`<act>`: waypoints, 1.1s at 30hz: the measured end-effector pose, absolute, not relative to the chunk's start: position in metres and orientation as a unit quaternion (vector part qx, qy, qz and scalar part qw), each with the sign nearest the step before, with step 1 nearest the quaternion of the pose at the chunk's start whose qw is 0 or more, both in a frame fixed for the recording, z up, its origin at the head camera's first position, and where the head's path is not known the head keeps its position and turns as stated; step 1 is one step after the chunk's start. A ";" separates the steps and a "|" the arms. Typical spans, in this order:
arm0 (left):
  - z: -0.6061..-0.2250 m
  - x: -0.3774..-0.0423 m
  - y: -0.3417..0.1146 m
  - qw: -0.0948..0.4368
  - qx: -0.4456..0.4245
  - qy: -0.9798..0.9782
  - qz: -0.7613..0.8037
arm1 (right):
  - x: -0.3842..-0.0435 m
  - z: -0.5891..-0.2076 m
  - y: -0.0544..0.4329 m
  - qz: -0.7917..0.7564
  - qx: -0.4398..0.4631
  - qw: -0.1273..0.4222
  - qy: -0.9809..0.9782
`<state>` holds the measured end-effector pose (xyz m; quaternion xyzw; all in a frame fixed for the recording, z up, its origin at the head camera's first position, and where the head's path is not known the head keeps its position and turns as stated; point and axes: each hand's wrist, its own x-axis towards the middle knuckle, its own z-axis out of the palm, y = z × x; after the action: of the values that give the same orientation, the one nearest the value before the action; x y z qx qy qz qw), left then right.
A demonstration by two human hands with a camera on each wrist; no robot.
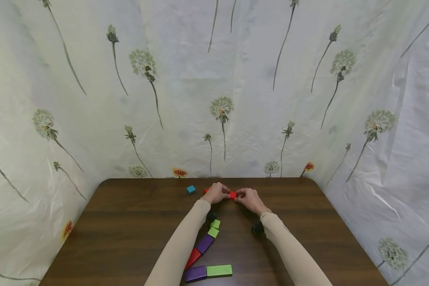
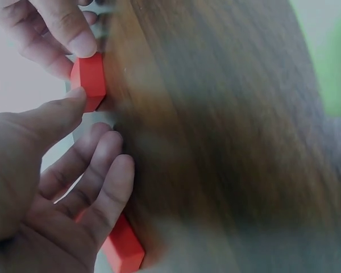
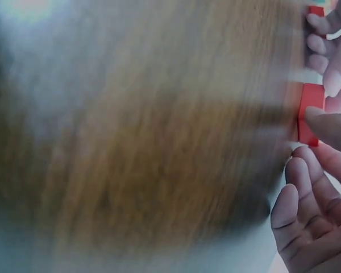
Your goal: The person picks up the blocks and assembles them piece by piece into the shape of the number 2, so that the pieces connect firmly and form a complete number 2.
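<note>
A small red block (image 1: 232, 195) is between the two hands at the far side of the table. My left hand (image 1: 216, 193) pinches its left end, with the thumb on the near face and the other fingers loosely spread, as the left wrist view shows. On the opposite end, my right hand (image 1: 251, 200) holds the same red block (image 3: 311, 114) between thumb and index finger; its remaining fingers are bent below. A second red block (image 2: 123, 247) lies beside the left hand's outer fingers, partly covered by that hand in the head view.
A blue block (image 1: 191, 190) sits left of the hands. Nearer, two green blocks (image 1: 213, 232), a purple block (image 1: 205, 244) and a red block (image 1: 193, 258) form a slanting line by the left forearm. Purple (image 1: 196, 273) and green (image 1: 219, 271) blocks lie end to end in front.
</note>
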<state>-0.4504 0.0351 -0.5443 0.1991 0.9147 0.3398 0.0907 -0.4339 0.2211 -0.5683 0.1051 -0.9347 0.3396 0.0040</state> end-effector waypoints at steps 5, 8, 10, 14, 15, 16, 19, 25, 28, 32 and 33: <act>-0.542 -0.450 0.029 0.101 0.208 0.914 0.332 | -0.430 -0.569 0.218 0.339 0.124 0.001 -0.933; -0.541 -0.449 0.025 0.114 0.209 0.911 0.337 | -0.427 -0.568 0.215 0.336 0.139 0.006 -0.932; -0.540 -0.448 0.022 0.122 0.206 0.909 0.341 | -0.426 -0.568 0.213 0.334 0.146 0.005 -0.931; -0.540 -0.447 0.018 0.137 0.205 0.908 0.338 | -0.425 -0.567 0.210 0.329 0.154 0.002 -0.932; -0.539 -0.447 0.017 0.141 0.205 0.908 0.338 | -0.425 -0.568 0.209 0.327 0.156 0.001 -0.932; -0.539 -0.447 0.016 0.143 0.207 0.907 0.337 | -0.424 -0.568 0.209 0.323 0.157 -0.001 -0.933; -0.538 -0.445 0.014 0.149 0.212 0.905 0.336 | -0.423 -0.569 0.206 0.317 0.164 -0.001 -0.934; -0.538 -0.445 0.007 0.154 0.215 0.904 0.336 | -0.418 -0.564 0.201 0.314 0.183 -0.003 -0.931; -0.538 -0.445 0.003 0.156 0.218 0.904 0.334 | -0.416 -0.562 0.198 0.313 0.191 -0.008 -0.930; -0.536 -0.443 -0.002 0.157 0.222 0.907 0.323 | -0.415 -0.560 0.194 0.305 0.204 -0.014 -0.930; -0.535 -0.442 -0.003 0.158 0.223 0.907 0.321 | -0.415 -0.560 0.193 0.301 0.207 -0.014 -0.931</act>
<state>-0.4424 -0.0035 -0.5350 0.2228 0.9070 0.3206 0.1576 -0.4151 0.1931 -0.5603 0.2069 -0.9307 0.3012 -0.0141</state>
